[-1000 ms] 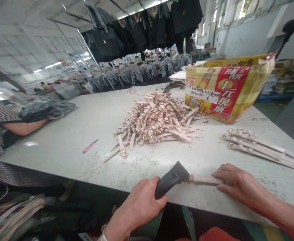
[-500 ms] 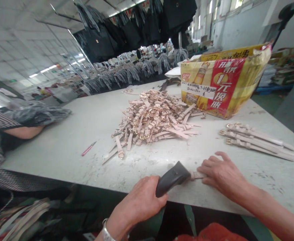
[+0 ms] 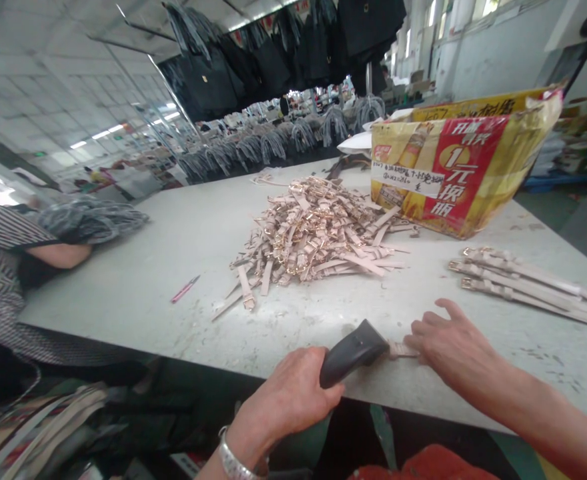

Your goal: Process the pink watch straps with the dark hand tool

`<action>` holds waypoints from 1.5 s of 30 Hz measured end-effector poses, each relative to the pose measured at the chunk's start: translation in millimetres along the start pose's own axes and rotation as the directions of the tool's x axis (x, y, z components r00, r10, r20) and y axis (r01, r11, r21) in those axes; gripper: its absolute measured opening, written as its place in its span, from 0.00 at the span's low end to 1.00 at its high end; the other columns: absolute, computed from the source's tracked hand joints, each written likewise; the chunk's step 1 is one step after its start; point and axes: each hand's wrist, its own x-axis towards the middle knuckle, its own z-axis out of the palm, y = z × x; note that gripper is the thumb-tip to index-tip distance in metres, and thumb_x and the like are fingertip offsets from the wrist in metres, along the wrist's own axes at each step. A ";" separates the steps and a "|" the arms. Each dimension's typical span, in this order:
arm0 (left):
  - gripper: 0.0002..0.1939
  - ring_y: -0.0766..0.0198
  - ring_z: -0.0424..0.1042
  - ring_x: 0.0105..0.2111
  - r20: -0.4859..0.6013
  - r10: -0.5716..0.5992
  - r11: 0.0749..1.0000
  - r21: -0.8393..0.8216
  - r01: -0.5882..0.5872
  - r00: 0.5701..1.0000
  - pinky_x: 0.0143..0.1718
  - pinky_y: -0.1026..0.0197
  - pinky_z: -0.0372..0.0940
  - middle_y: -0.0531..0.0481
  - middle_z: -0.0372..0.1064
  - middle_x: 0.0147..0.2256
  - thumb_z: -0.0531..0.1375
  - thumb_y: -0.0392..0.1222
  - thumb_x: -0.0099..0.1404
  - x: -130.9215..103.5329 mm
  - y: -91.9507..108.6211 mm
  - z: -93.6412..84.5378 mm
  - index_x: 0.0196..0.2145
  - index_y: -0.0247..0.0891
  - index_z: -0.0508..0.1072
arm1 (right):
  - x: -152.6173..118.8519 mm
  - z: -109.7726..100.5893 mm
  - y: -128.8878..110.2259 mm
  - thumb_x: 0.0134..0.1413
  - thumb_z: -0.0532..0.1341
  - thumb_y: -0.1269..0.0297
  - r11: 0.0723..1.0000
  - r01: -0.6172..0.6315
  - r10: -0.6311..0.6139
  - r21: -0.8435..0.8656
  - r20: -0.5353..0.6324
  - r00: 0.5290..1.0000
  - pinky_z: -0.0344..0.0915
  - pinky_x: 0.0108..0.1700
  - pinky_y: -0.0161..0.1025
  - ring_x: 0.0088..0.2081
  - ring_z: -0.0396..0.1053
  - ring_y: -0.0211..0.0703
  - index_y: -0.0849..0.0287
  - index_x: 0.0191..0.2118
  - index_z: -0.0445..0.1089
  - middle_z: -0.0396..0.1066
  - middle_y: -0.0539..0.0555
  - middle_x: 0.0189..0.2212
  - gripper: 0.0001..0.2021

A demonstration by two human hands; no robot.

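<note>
My left hand [image 3: 286, 400] grips the handle of a black tool [image 3: 356, 350] whose tip rests on the white table [image 3: 173, 240] near its front edge. A pale pink strap [image 3: 402, 349] lies flat under the tool's tip. My right hand [image 3: 453, 347] presses down on that strap, covering most of its length. A big heap of pink straps with gold buckles [image 3: 313, 233] sits in the middle of the table beyond both hands.
Finished long straps [image 3: 523, 283] lie in a row at the right. A yellow and red cardboard box [image 3: 463, 167] stands behind them. A pink pen [image 3: 184, 289] lies left of the heap. Another person in a striped sleeve [image 3: 3, 267] leans on the left edge. Black bags hang overhead.
My right hand has slid left along the strap toward the tool, so less strap shows. The left hand keeps its grip on the tool; the view shifted slightly.
</note>
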 end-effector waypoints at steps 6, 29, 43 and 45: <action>0.15 0.55 0.70 0.39 -0.003 -0.005 1.000 0.014 0.005 1.000 0.31 0.63 0.60 0.46 0.72 0.38 0.55 0.51 0.58 3.0 -3.0 2.6 0.38 0.40 0.71 | 2.0 3.7 -0.1 0.57 0.57 0.76 0.959 -0.024 0.000 0.283 0.085 0.996 0.61 0.39 0.42 0.34 0.69 0.46 0.56 0.32 0.74 0.71 0.54 0.30 0.11; 0.14 0.58 0.72 0.35 0.019 -0.006 1.000 -0.024 0.006 1.000 0.28 0.64 0.60 0.48 0.73 0.35 0.56 0.51 0.58 6.2 -3.1 2.1 0.36 0.40 0.71 | -11.1 42.1 -17.0 0.66 0.53 0.68 0.921 0.185 -0.011 0.343 -0.451 0.892 0.55 0.39 0.43 0.34 0.62 0.45 0.59 0.32 0.71 0.69 0.54 0.29 0.12; 0.15 0.59 0.71 0.34 0.007 0.036 0.998 -0.042 -0.036 0.999 0.27 0.65 0.59 0.48 0.73 0.35 0.57 0.51 0.57 6.8 -5.6 2.1 0.37 0.38 0.72 | 0.7 47.8 -10.3 0.65 0.52 0.69 0.857 0.028 0.109 0.515 -0.235 0.966 0.54 0.37 0.42 0.32 0.61 0.44 0.57 0.32 0.61 0.64 0.51 0.28 0.08; 0.15 0.59 0.70 0.34 0.021 0.036 0.999 -0.025 -0.035 0.999 0.28 0.65 0.59 0.48 0.73 0.35 0.57 0.51 0.57 5.8 -6.7 -1.2 0.37 0.38 0.72 | 3.8 51.8 -9.7 0.64 0.53 0.69 0.854 -0.008 0.145 0.521 -0.223 0.964 0.55 0.36 0.41 0.32 0.62 0.44 0.57 0.33 0.61 0.64 0.50 0.28 0.07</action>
